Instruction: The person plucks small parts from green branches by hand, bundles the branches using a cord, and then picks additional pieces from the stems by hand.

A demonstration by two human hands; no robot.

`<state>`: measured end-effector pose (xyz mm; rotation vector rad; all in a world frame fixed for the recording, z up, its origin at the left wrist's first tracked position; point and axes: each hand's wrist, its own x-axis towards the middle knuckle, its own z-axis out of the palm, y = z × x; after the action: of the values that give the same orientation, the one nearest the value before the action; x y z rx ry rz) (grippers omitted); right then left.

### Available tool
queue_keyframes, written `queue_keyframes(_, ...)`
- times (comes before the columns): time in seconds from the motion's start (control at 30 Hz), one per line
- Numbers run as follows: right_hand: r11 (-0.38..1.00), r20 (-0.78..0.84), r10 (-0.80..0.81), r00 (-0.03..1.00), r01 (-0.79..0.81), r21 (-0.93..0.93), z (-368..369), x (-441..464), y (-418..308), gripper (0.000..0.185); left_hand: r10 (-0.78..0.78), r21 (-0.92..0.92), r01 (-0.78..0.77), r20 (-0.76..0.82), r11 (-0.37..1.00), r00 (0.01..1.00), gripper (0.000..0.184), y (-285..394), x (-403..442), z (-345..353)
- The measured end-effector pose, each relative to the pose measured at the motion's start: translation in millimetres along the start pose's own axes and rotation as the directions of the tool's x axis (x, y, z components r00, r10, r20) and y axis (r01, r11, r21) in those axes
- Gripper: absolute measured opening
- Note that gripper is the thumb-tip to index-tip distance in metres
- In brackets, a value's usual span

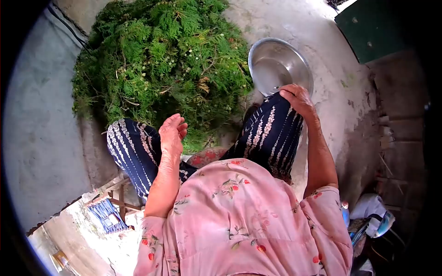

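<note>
My left hand [171, 132] is raised just above my left knee, its fingers curled in. The inside of its palm is turned away, so anything in it is hidden. By my right knee, my right hand [298, 97] overlaps the near edge of a shiny metal basin [302, 60]. Its fingers are bent together, and what they hold, if anything, is too small to make out. Small dark bits [276, 87] show beside its fingertips. In front of my knees lies a big heap of green conifer branches [161, 60] bearing small pale cones.
The basin tilts on the concrete floor [336, 106] right of the heap. A dark green panel [373, 30] stands at the upper right. Bags and packets [368, 216] lie low on the right. At the lower left is a small stool [108, 215] with a blue woven seat.
</note>
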<state>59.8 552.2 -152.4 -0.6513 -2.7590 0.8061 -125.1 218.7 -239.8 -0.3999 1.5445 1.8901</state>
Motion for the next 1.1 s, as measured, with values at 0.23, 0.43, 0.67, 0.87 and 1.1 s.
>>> queue_keyframes(0.23, 0.988, 0.029, 0.108, 0.994, -0.103, -0.116, 20.0, 4.0, 13.5, 0.025, 0.026, -0.064, -0.027, -0.019, 0.998, 0.999, 0.015, 8.4, -7.9, -13.2)
queue_keyframes(0.43, 0.985, 0.151, 0.097, 0.984, -0.072, -0.158, 11.8, 4.7, -5.9, 0.023, 0.016, -0.098, -0.021, -0.056, 0.995, 0.998, 0.015, 2.4, -1.9, -24.2)
queue_keyframes(0.67, 1.0, 0.022, -0.015, 1.0, 0.016, -0.02, 0.2, -2.2, -17.7, 0.022, 0.034, -0.197, -0.057, -0.118, 0.979, 0.992, 0.017, 22.2, -9.6, -31.8)
queue_keyframes(0.87, 0.991, 0.113, -0.111, 0.987, 0.1, 0.094, -5.5, 4.4, -15.9, 0.022, 0.063, -0.236, -0.109, -0.195, 0.966, 0.979, 0.017, 29.2, -16.7, -41.5)
queue_keyframes(1.1, 0.992, -0.014, -0.071, 0.997, 0.072, 0.102, 6.3, -10.9, -18.7, 0.021, 0.03, -0.276, -0.083, -0.192, 0.958, 0.981, 0.015, 11.6, 2.5, -54.3)
